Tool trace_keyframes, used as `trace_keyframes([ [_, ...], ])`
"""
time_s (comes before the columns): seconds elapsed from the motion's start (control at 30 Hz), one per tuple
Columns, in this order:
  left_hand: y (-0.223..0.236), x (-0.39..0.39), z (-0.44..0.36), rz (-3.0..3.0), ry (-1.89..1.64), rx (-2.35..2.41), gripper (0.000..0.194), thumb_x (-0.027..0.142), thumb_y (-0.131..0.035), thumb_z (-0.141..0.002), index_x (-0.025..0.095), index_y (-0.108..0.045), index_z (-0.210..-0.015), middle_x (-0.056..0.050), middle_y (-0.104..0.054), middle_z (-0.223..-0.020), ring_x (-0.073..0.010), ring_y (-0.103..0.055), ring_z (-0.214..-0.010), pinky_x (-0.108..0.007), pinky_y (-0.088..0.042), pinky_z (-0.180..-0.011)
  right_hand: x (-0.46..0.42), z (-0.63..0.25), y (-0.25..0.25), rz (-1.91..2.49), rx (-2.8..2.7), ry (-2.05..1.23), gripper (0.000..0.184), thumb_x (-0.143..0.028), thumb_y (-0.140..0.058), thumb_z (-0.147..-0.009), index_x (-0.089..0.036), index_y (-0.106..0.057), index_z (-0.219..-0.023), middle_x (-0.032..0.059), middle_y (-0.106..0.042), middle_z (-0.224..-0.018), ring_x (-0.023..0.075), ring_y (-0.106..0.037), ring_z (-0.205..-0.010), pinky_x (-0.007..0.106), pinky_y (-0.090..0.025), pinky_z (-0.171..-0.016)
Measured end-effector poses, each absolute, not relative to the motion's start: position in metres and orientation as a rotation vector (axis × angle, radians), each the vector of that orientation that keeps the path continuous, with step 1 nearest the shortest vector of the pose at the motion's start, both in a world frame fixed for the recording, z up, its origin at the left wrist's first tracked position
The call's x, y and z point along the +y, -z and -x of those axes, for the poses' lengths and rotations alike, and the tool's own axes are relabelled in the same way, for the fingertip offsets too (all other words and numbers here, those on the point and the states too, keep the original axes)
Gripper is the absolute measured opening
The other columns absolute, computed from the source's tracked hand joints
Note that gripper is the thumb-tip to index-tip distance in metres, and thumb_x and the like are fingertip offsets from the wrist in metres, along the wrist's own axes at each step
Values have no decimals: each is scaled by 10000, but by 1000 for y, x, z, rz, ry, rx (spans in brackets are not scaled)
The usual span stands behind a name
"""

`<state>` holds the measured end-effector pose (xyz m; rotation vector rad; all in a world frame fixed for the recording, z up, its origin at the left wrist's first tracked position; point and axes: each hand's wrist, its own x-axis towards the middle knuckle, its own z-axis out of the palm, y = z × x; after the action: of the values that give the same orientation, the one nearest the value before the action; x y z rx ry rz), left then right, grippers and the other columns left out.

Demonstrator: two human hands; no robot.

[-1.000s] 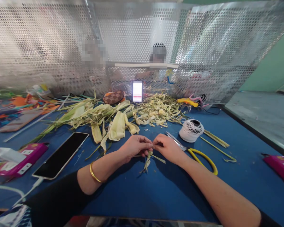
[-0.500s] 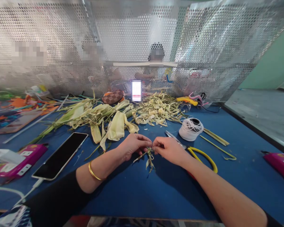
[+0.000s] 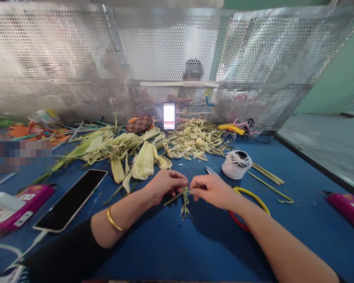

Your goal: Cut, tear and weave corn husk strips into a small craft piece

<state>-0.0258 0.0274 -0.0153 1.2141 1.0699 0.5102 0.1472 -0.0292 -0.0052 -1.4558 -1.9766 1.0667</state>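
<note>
My left hand [image 3: 168, 186] pinches the top of a small bundle of dried corn husk strips [image 3: 185, 206] between thumb and fingers. The bundle hangs down with its ragged ends spread above the blue table. Close on its right side is my right hand [image 3: 211, 190], thumb and forefinger closed together; whatever they grip is too fine to make out. Scissors [image 3: 255, 195] with yellow and red handles lie partly under my right wrist, their blades beyond the hand. Behind them stands a spool of white thread [image 3: 236, 165].
Broad corn husks [image 3: 144, 161] and a heap of shredded husk [image 3: 194, 141] lie at the back. A charging phone [image 3: 72, 199] and a magenta power strip [image 3: 20, 206] are on the left. Thin stalks [image 3: 268, 175] lie right of the spool. A perforated screen [image 3: 168, 47] closes the far side.
My right fingers have moved slightly down and away from my left fingertips, along the bundle's right side. The husk bundle hangs straighter. The view has shifted a little.
</note>
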Motion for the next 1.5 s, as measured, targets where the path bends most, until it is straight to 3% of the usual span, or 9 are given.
trace_keyframes([
  [0.1,15,27,26,-1234,-505,1056,149,209,-725,-598,133,-650,-702,15,-584,-543,-68,-514,-484,-157,-331,-405,-25,-154,5,1413,-1953,-1088,120,-251,-564,-797,-188,-646,-735,-23,-661,-634,87,-487,-481,227,-367,-490],
  [0.2,15,28,27,-1279,-483,1027,175,231,-741,-592,136,-654,-709,8,-601,-574,-73,-529,-495,-162,-337,-410,-16,-161,14,1375,-1756,-941,131,-229,-554,-789,-195,-644,-879,11,-691,-783,136,-611,-676,270,-460,-637],
  [0.3,15,28,28,-1328,-475,1006,193,257,-748,-593,141,-649,-710,7,-623,-611,-75,-548,-505,-163,-340,-416,-8,-159,24,1265,-1637,-1022,305,-132,-537,-747,-193,-576,-1043,44,-700,-952,165,-645,-890,329,-476,-835],
  [0.47,14,29,30,-1442,-469,980,177,259,-734,-603,144,-645,-705,18,-625,-594,-79,-561,-498,-163,-341,-410,-8,-144,32,1103,-1753,-1135,462,-24,-470,-684,-204,-557,-1101,33,-693,-1008,166,-638,-946,349,-464,-892],
  [0.7,20,36,32,-1583,-501,952,136,253,-693,-634,144,-655,-706,24,-613,-545,-85,-558,-478,-164,-341,-408,-8,-142,40,1169,-1938,-919,474,9,-441,-675,-233,-597,-1053,10,-692,-979,175,-629,-929,316,-460,-852],
  [0.9,24,37,33,-1777,-601,950,70,169,-607,-678,145,-668,-703,18,-639,-570,-93,-578,-498,-190,-433,-501,-12,-139,40,1307,-1970,-751,364,-59,-537,-702,-221,-580,-1026,9,-695,-890,182,-624,-861,303,-451,-791],
  [1.07,27,33,36,-2327,-763,903,151,100,-575,-707,180,-701,-730,13,-680,-645,-100,-601,-589,-185,-423,-565,-12,-138,47,1316,-1895,-775,358,-87,-568,-706,-228,-576,-1035,5,-689,-910,171,-621,-858,290,-455,-775],
  [1.23,33,37,39,-2787,-855,598,177,170,-514,-841,183,-684,-795,-15,-713,-764,-116,-637,-683,-194,-422,-607,-11,-139,49,1374,-1773,-902,318,-93,-561,-706,-217,-567,-999,-12,-691,-803,148,-624,-742,266,-462,-688],
  [1.5,35,41,36,-2768,-947,540,191,211,-492,-870,198,-682,-851,-19,-719,-792,-107,-642,-693,-185,-428,-612,-8,-136,48,1393,-1568,-998,258,-160,-593,-703,-199,-554,-956,-14,-675,-758,134,-611,-673,248,-438,-602],
])
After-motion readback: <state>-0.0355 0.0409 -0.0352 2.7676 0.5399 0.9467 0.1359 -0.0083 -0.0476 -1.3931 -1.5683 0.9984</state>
